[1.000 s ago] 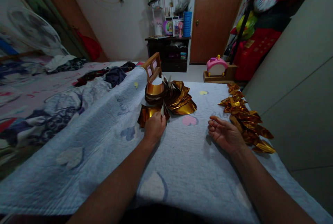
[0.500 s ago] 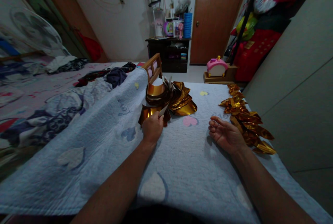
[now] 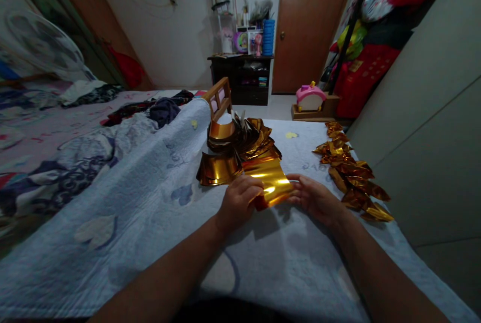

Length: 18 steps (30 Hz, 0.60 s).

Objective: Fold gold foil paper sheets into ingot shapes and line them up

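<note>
Left hand (image 3: 240,202)'s got a shiny gold sheet (image 3: 271,177) pinched near its left edge, just above the blanket (image 3: 150,248). Right hand (image 3: 313,197) has bent fingers at the other edge (actually gripping? can't tell). Loose pile of sheets (image 3: 218,169) sits just beyond.

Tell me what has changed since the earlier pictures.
The left hand has moved right and closer in, bringing a gold sheet along; the right hand has moved left, reaching the sheet's right edge. The row of gold pieces at right stayed put.
</note>
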Available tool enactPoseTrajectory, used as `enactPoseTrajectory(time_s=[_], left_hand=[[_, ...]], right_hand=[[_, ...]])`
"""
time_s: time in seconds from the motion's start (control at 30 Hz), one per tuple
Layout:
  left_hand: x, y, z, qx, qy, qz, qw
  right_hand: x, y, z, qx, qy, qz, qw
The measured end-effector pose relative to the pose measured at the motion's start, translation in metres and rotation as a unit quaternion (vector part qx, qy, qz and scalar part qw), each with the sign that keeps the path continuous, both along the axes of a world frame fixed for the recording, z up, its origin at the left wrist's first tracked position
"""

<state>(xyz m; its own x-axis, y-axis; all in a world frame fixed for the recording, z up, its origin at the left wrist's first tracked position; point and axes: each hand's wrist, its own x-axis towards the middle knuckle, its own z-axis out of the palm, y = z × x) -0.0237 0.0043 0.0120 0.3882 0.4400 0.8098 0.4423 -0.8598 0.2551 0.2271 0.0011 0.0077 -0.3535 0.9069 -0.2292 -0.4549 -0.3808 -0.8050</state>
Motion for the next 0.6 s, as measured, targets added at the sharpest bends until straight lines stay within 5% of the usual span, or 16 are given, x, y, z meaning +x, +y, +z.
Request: enactPoseTrajectory(time_s=[0.23, 0.37, 0.5, 0.6], left_hand=[[0.0137, -0.0070, -0.0068, -0.005, 0.035, -0.066, 0.997], [0.0126, -0.0108, -0.0058, -0.034, 0.044, -0.037, 0.998], [0.0101, -0.0120, -0.0031, -0.136, -0.001, 0.037, 0.990], [0.0092, -0.0100, -0.0015, -0.269, -0.083, 0.017, 0.959]], right_hand=[[-0.0102, -0.0050, 0.0045, 0.032, -0.014, 0.022, 0.999], [-0.0112, -0.0065, 0.0021, 0.034, -0.013, 0.017, 0.999], [-0.0067, -0.0031, -0.0020, 0.046, -0.062, -0.035, 0.996], [-0.0039, 0.0004, -0.0018, 0.083, -0.113, -0.103, 0.985]])
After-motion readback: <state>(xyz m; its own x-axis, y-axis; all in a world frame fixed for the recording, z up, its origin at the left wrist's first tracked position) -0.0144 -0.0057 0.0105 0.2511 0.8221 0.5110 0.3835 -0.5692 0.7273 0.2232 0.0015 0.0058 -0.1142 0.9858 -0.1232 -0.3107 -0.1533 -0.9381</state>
